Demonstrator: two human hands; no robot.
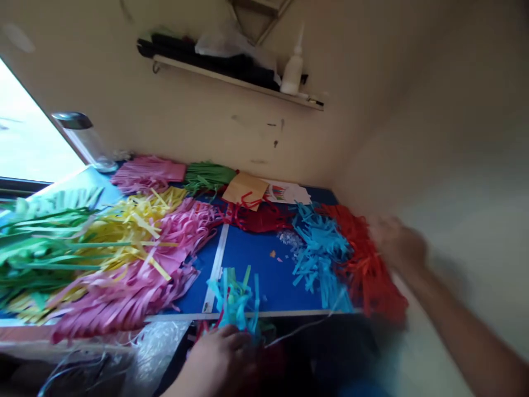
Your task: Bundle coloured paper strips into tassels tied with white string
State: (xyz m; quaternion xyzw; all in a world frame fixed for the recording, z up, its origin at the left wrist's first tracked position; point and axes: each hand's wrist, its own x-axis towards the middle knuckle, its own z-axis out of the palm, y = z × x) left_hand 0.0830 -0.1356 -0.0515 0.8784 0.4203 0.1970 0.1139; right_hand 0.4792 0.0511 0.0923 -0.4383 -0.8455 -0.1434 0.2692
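Observation:
At the table's front edge, my left hand [221, 355] is closed around a tassel of paper strips [235, 300], mostly light blue with some green and red. Its fingers are partly hidden in shadow. A thin pale string [301, 326] runs from beside this hand up to the right, and its far end is lost in blur. My right hand [399, 242] is raised at the right, smeared by motion, beside the orange-red fringed paper [359, 248]; its fingers cannot be made out. Light blue fringed paper [322, 248] lies just left of the orange-red pile.
Pink [136, 295], yellow [124, 220] and green fringed paper [45, 248] cover the left of the blue table [256, 281]. Red fringe [256, 218] and brown paper [244, 189] lie behind. A clear bottle [88, 140] stands back left; a wall shelf [231, 82] holds a white squeeze bottle [292, 73].

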